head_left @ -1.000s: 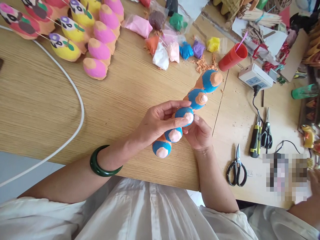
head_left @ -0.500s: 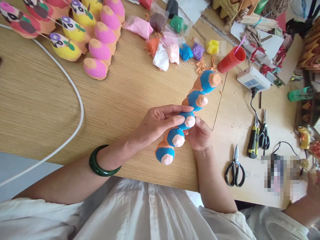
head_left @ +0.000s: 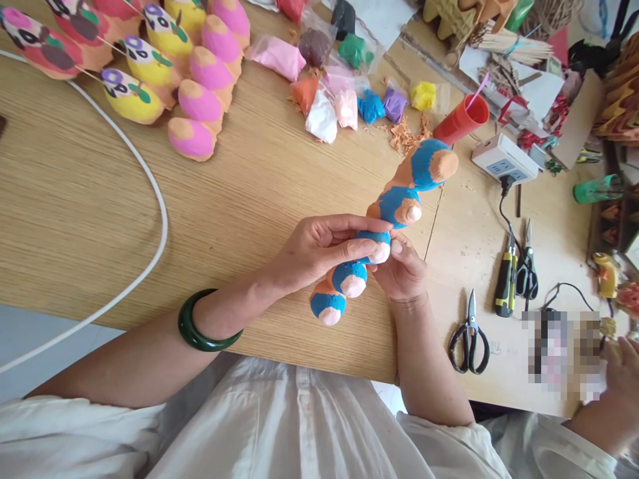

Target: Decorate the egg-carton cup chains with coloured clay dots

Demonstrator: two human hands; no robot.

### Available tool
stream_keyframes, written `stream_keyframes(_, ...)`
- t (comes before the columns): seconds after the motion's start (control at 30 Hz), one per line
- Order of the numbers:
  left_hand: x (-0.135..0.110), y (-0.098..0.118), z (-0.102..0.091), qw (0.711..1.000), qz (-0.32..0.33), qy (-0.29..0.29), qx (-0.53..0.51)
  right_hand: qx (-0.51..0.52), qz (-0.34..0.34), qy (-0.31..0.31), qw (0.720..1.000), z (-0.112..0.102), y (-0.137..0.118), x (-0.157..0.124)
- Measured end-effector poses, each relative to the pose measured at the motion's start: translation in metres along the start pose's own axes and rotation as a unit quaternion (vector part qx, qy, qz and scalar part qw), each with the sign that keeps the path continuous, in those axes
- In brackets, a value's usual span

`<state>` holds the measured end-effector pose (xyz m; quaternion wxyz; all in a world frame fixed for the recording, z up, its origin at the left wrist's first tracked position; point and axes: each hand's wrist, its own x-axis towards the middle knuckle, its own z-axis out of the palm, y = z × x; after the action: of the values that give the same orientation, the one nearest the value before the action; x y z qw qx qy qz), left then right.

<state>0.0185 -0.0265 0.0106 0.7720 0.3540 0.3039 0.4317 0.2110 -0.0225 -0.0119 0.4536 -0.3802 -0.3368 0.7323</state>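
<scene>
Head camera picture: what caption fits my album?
Both hands, left and right, hold a blue-and-orange clay figure row above the wooden table.

Craft workshop; clay lumps (head_left: 372,105), scissors (head_left: 468,339), painted figures (head_left: 200,100).

Both forearms are angled inward so the hands meet in the middle. The left hand (head_left: 319,249) is curled, thumb and fingers stretched out to the right and pinched together. The right hand (head_left: 402,269) is cupped just beside it, fingertips pressed up against the left's.
</scene>
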Motion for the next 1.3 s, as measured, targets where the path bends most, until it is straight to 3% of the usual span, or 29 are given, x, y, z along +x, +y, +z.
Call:
stream_keyframes(0.27,-0.001,0.004,0.003,0.998,-0.064,0.015,-0.016,-0.033,0.009,-0.007,0.999,0.003,-0.002,-0.003)
stream_keyframes(0.47,0.002,0.003,0.001,1.000,-0.028,-0.006,-0.002,-0.028,0.002,-0.022,0.999,0.001,-0.003,-0.002)
stream_keyframes(0.63,0.001,0.001,0.000,0.998,-0.052,0.000,-0.017,-0.035,-0.001,0.000,0.999,0.003,-0.002,-0.002)
stream_keyframes(0.87,0.001,-0.005,0.003,0.999,0.015,-0.025,-0.014,-0.059,0.002,0.030,0.998,0.008,-0.004,-0.003)
stream_keyframes(1.3,0.001,-0.009,0.002,0.999,0.023,-0.023,-0.021,-0.063,-0.008,0.034,0.997,0.005,-0.002,-0.002)
